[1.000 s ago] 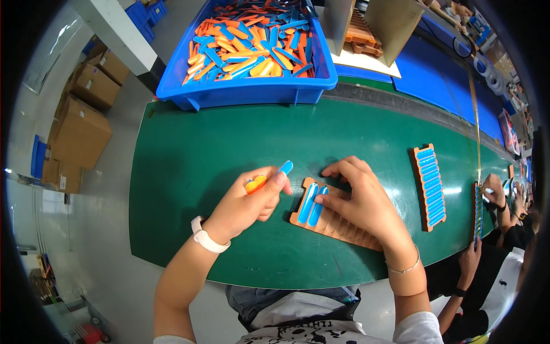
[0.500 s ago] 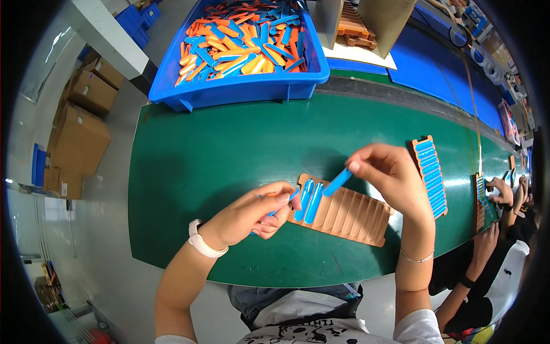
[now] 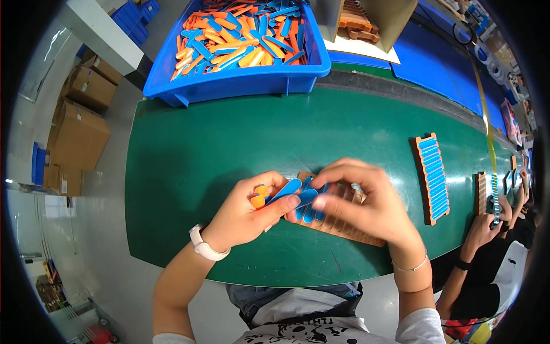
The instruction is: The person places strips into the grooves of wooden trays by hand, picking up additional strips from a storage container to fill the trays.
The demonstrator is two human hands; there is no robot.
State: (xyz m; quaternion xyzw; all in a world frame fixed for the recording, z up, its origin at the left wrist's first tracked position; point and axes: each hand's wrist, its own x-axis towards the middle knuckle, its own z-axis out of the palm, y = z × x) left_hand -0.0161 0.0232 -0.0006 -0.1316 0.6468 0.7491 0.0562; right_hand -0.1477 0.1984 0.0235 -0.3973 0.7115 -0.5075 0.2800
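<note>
My left hand (image 3: 250, 204) is closed around several slim strips with rounded ends. Two blue strips (image 3: 289, 188) fan out past its thumb, and orange ends (image 3: 259, 196) show by its curled fingers. Close beside the fanned ends is my right hand (image 3: 364, 200), its thumb and forefinger apart with nothing visible between them. Beneath both hands lies a brown grooved tray (image 3: 344, 228), partly hidden. Blue strips (image 3: 310, 214) fill grooves at its left end, while the grooves toward its right end hold none.
A blue bin (image 3: 240, 86) heaped with orange and blue strips stands at the back left. To the right sits another grooved tray (image 3: 433, 178) filled with blue strips. Brown trays (image 3: 359, 23) are stacked in a holder behind. A co-worker's hands (image 3: 487, 226) work at far right.
My right hand has moved left, from over the tray to the strips in my left hand. The blue strip it held now appears to lie in the tray. My left hand has fanned its strips.
</note>
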